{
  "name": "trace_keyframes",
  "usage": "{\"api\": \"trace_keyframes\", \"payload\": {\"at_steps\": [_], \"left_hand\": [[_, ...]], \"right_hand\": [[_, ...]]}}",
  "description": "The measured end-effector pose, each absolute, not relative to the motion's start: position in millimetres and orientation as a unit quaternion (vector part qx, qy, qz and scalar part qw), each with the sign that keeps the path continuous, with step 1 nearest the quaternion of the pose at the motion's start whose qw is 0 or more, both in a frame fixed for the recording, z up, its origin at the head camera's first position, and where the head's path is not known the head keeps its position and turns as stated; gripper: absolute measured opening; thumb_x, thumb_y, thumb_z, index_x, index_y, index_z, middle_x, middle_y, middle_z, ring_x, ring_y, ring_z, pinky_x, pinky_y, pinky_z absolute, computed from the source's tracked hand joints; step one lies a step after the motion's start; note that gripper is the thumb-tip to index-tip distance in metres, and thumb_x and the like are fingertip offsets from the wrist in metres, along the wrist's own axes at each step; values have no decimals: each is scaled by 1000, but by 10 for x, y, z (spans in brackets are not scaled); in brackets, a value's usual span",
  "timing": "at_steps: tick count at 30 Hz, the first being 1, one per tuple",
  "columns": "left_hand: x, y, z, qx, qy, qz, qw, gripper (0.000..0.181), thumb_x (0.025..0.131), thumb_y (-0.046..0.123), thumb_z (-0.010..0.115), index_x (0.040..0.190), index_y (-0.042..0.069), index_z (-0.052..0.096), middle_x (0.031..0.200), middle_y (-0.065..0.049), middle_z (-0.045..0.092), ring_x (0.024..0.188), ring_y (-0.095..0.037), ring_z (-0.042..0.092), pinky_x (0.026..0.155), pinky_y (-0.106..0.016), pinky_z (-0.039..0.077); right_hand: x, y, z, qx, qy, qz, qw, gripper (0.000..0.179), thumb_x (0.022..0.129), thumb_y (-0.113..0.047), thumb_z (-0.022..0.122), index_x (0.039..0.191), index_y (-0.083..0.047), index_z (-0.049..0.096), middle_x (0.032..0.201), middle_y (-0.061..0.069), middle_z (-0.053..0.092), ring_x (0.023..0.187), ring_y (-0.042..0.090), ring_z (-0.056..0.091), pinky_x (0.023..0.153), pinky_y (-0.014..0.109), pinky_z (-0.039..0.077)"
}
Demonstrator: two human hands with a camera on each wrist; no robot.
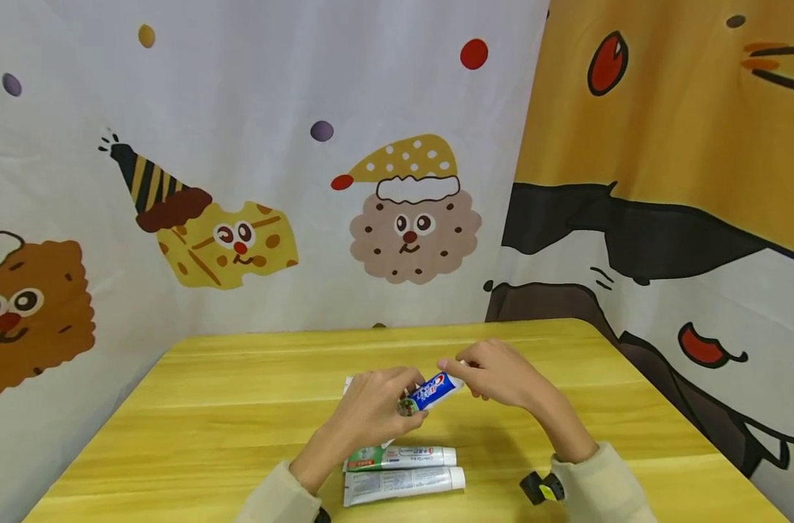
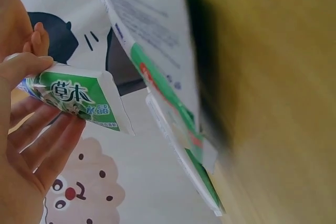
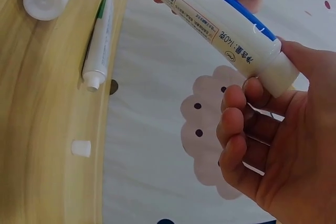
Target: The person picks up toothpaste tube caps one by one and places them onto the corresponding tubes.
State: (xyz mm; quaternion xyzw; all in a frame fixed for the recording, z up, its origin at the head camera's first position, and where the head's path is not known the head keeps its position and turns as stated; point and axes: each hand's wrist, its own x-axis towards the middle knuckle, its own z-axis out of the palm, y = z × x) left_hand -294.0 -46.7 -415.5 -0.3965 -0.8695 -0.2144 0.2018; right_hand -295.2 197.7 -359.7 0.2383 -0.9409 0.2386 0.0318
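My left hand (image 1: pixel 380 403) grips a blue and white toothpaste tube (image 1: pixel 431 392) by its body, thumb on one side and fingers on the other, above the table. The crimped tail, green with white lettering, sticks out past that hand in the left wrist view. At the tube's other end, my right hand (image 1: pixel 501 374) pinches the white cap (image 3: pixel 280 74) between thumb and index finger. The cap sits on the tube, and the other right fingers are curled below it.
Two capped toothpaste tubes, one green and white (image 1: pixel 419 457) and one mostly white (image 1: pixel 403 485), lie side by side at the near edge. Farther back lies a tube with a bare nozzle (image 3: pixel 93 84). A loose white cap (image 3: pixel 81 148) stands on the wooden table (image 1: pixel 240 421).
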Motion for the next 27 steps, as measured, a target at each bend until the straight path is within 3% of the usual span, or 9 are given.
{"api": "trace_keyframes", "payload": {"at_steps": [8,15,22,27], "left_hand": [[-2965,-465,-4165,-399,-869,-213,198,31,83,34,85,104,19,67,87,8,74,63,6,54,55,-9,41],[-2954,-465,-4171,-402,-864,-224,205,33,82,33,86,105,18,69,89,7,75,65,4,59,55,-7,41],[-2953,-494,-4147,-391,-867,-223,214,31,82,32,85,105,19,69,88,7,75,64,5,57,55,-8,40],[-2943,-514,-4118,-386,-870,-222,211,31,83,33,85,107,19,69,90,7,75,64,5,55,56,-10,41]], "right_hand": [[-2978,1976,-3582,239,-942,233,21,56,101,-64,50,63,-25,62,50,-10,53,45,11,51,50,27,41],[-2963,1978,-3571,232,-943,238,25,67,101,-65,50,53,-19,58,42,-9,46,38,11,47,46,26,37],[-2941,1986,-3567,250,-932,260,40,37,103,-51,56,80,-21,60,60,-5,59,50,12,56,50,29,48],[-2950,1982,-3564,259,-929,262,43,44,105,-51,52,76,-22,66,58,-7,58,50,13,57,52,28,48]]}}
